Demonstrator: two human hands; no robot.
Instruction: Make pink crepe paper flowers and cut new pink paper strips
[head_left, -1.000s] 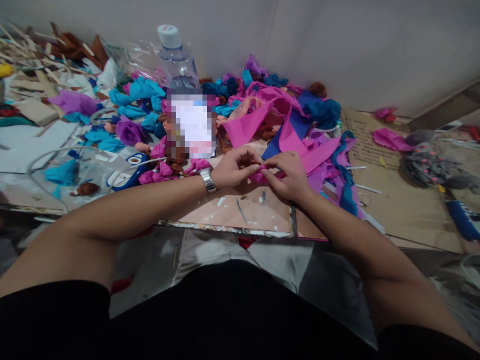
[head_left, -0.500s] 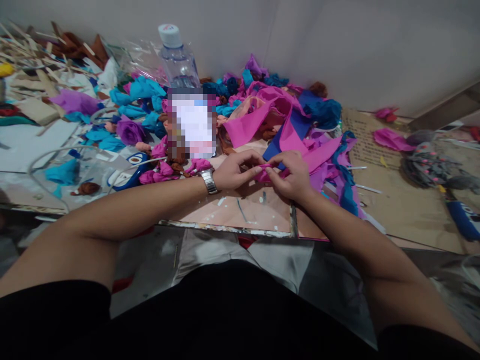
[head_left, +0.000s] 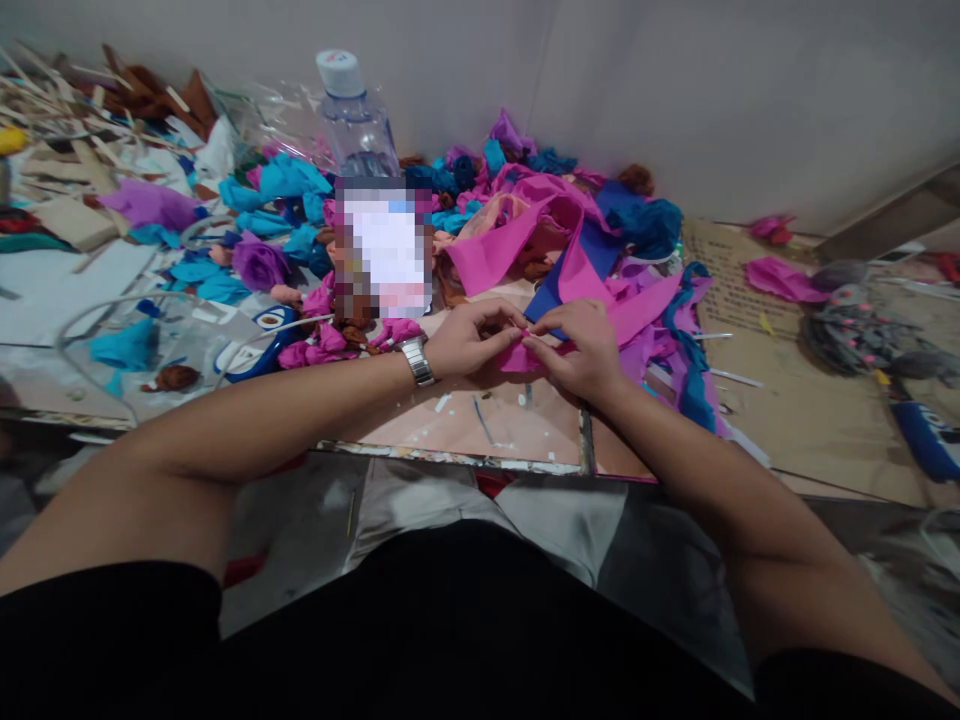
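Note:
Between my two hands is a small piece of pink crepe paper [head_left: 524,360], pinched at its upper edge. My left hand [head_left: 478,340], below a metal wristwatch [head_left: 418,361], closes thumb and fingers on the paper's left side. From the right, my right hand [head_left: 581,348] grips the same edge, its fingertips almost meeting the left ones. The paper's lower part hangs loose beneath the fingers. Just beyond lie long pink crepe strips [head_left: 491,250] and a dark blue strip [head_left: 550,287].
A clear bottle [head_left: 360,125] with a white cap stands behind a blurred-out phone [head_left: 394,245]. Crumpled paper flowers [head_left: 261,261] crowd the left. Thin wooden sticks [head_left: 112,130] pile at the far left. Cardboard [head_left: 757,370] lies on the right, near a grey bundle [head_left: 855,330].
The pink piece now spreads out below my fingertips, where it was more bunched up before. Both hands have shifted only slightly, and my right fingers are closer to the left ones.

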